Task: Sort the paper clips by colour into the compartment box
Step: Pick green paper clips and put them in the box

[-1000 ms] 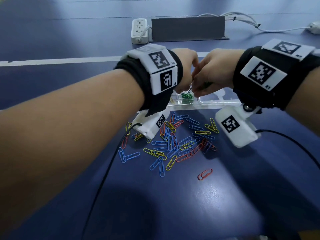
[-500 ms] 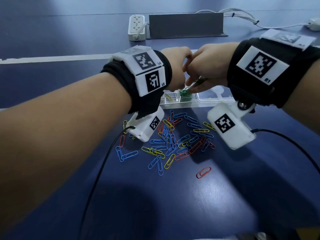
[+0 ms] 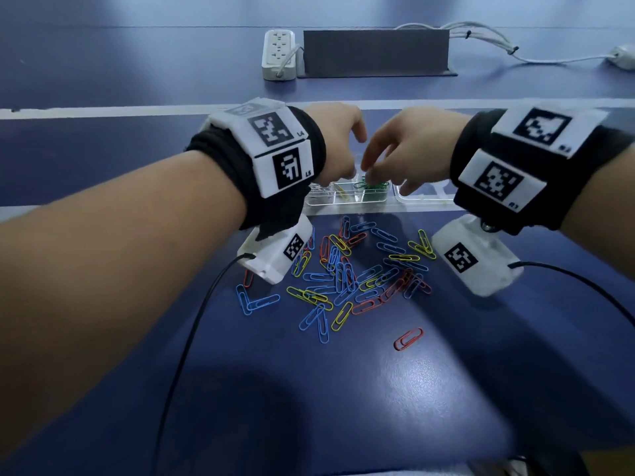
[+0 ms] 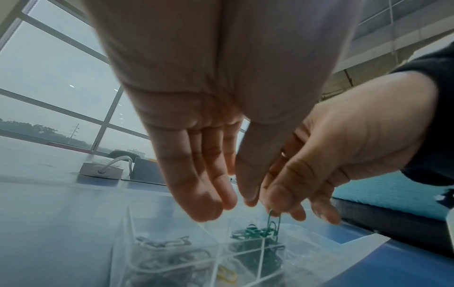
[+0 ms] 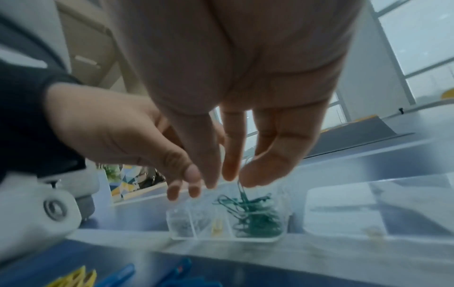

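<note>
A clear compartment box (image 3: 347, 203) lies beyond a loose pile of blue, red and yellow paper clips (image 3: 357, 269). One compartment holds a heap of green clips (image 3: 375, 192) (image 5: 255, 215); the compartment beside it holds a yellow clip (image 3: 342, 193). My right hand (image 3: 374, 170) (image 5: 239, 180) hangs over the green compartment. Its thumb and a finger pinch one green paper clip (image 5: 242, 191) (image 4: 274, 219) by its top end, and the clip dangles into the heap. My left hand (image 3: 348, 159) (image 4: 226, 203) hovers close on the left, fingers straight and empty.
The box's clear lid (image 3: 426, 197) lies open to the right. One red clip (image 3: 408, 338) sits apart, nearer me. A white power strip (image 3: 279, 55) and a dark grey block (image 3: 376, 51) stand at the back. Cables trail from both wrist cameras across the blue table.
Both hands were bunched together, working at something green. They have now spread apart and uncurled. The left hand has let go and the right hand keeps one green clip over the box.
</note>
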`<state>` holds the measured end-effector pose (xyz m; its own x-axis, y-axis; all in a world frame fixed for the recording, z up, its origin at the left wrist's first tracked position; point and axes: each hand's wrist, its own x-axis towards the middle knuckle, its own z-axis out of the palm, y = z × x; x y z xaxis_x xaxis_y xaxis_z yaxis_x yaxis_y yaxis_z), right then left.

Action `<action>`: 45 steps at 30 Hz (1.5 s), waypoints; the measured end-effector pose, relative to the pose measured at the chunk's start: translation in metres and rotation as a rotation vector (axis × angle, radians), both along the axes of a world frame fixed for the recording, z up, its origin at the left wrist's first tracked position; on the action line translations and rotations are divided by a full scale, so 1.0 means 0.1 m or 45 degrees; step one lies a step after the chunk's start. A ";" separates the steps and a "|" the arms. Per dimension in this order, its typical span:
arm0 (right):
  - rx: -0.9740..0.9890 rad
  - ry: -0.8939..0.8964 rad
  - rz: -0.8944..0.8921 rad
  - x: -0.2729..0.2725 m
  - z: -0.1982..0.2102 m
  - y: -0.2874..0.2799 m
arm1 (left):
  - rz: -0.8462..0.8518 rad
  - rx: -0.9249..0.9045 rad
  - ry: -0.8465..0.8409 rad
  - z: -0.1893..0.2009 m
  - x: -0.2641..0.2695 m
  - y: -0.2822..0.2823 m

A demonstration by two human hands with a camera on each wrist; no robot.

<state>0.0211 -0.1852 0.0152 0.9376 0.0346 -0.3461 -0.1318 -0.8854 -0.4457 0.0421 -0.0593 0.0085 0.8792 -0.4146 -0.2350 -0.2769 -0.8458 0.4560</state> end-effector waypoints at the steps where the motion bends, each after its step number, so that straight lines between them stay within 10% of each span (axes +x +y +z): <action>1: -0.037 -0.009 0.033 -0.02 -0.02 0.01 | -0.009 -0.029 -0.017 0.00 0.02 0.00; 45: -0.300 -0.486 0.251 -0.14 -0.13 -0.10 | -0.238 0.163 -0.098 -0.02 -0.14 0.23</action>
<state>0.0067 -0.1956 0.0024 0.9825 0.1863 0.0015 0.1823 -0.9596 -0.2142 0.0278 -0.0364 0.0068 0.8072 -0.5428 -0.2317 -0.4638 -0.8262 0.3199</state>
